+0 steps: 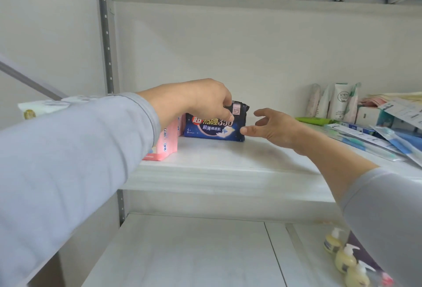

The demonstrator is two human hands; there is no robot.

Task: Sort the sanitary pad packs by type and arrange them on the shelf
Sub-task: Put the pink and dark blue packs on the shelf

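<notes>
**Both hands at a dark blue pad pack on the shelf**

My left hand [194, 99], arm reaching in from the left, comes down from above, fingers curled and pinching the top edge of the dark blue pack [214, 124]. The pack stands upright on the white shelf [228, 161], long axis left to right, printed face toward me, just right of the pink packs [167, 143]. Legible: "350", "超薄". My right hand [274, 127] has fingers spread apart, thumb tip at the pack's right end.

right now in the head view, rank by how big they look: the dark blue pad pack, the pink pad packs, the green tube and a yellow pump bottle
1. dark blue pad pack
2. pink pad packs, partly hidden by the left arm, so unsure against the blue one
3. green tube and yellow pump bottle: look alike, and the bottle sits nearer the camera, so unranked
</notes>
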